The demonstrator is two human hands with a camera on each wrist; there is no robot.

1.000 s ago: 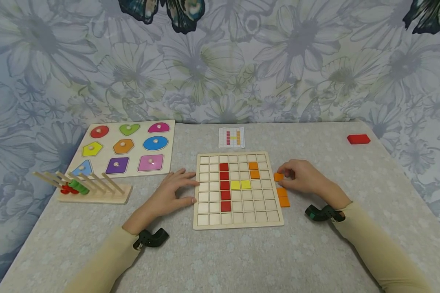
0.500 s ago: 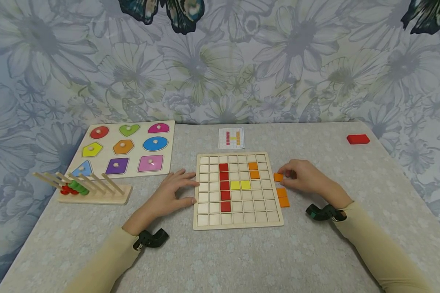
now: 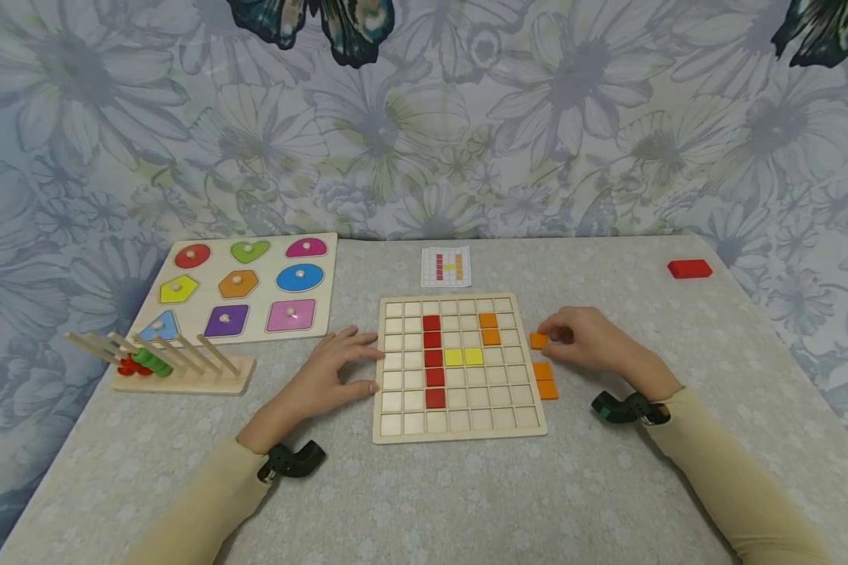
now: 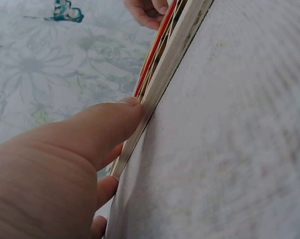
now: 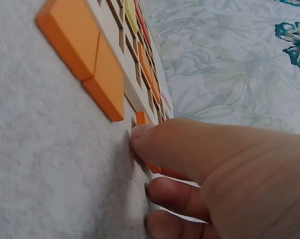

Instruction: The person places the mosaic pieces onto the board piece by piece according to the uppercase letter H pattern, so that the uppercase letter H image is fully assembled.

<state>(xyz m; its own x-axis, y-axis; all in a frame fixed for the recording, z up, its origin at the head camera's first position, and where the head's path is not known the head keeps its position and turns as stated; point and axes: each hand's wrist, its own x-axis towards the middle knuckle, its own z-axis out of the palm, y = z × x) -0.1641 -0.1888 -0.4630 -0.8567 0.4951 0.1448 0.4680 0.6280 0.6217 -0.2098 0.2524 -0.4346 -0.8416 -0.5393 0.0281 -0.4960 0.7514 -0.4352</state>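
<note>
A square wooden grid board (image 3: 461,438) lies in the middle of the table. In its cells sit a column of red tiles (image 3: 434,358), two yellow tiles (image 3: 463,356) and two orange tiles (image 3: 490,328). With thumb and fingers extended, my left hand (image 3: 328,373) touches the board's left edge; the left wrist view shows the thumb (image 4: 120,119) against its side. Just right of the board, my right hand (image 3: 585,339) pinches an orange tile (image 3: 538,340) close over the table, mostly hidden by the thumb in the right wrist view. Nearer me lie two more orange tiles (image 3: 546,380), side by side.
A pattern card (image 3: 446,267) lies behind the board. At the left are a knobbed shape puzzle (image 3: 261,315) and a peg stand (image 3: 212,381) with red and green pieces. A red block (image 3: 689,269) lies far right. The patterned wall (image 3: 424,141) rises behind the table.
My right hand has shifted very slightly to the right with the orange tile at its fingertips. My left hand and the tiles on the board have stayed in place.
</note>
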